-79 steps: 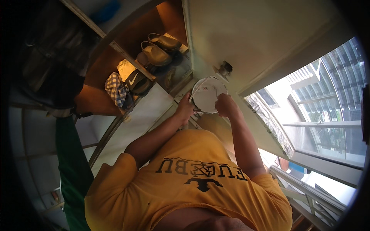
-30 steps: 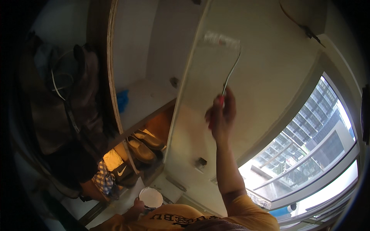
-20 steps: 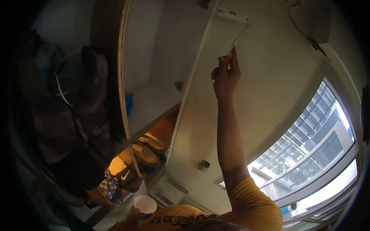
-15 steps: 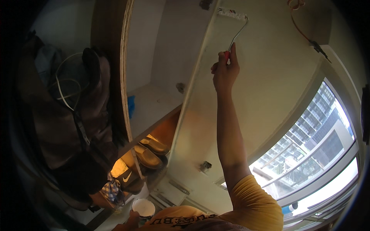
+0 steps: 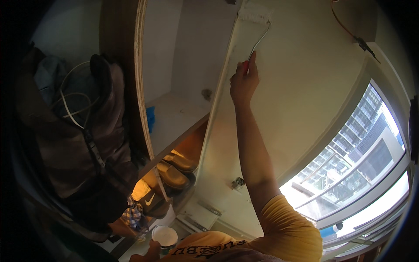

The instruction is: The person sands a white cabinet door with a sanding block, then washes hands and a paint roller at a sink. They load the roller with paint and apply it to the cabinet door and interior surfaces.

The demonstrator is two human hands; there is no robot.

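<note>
My right hand (image 5: 244,85) is closed round the red handle of a small paint roller (image 5: 260,40), with one finger stretched along its bent wire. The white roller head (image 5: 255,16) lies against the upper part of a pale panel (image 5: 297,87), near its left edge. Low in the view, my left hand (image 5: 153,249) grips the side of a round tub (image 5: 165,236) with a pale, whitish content that looks like paint. Part of the left hand is hidden behind the tub and at the lower edge.
Left of the panel is an open cupboard (image 5: 161,65) with a blue item (image 5: 150,118) inside. Below it stand dark shoes (image 5: 172,174). A dark bag (image 5: 83,144) with a white cord fills the left. A window (image 5: 349,161) is on the right, and a loose cable (image 5: 362,43) hangs above it.
My right hand and the roller have moved left, bringing the roller head close to the panel's left edge. The whole view has shifted slightly. My left hand still holds the tub.
</note>
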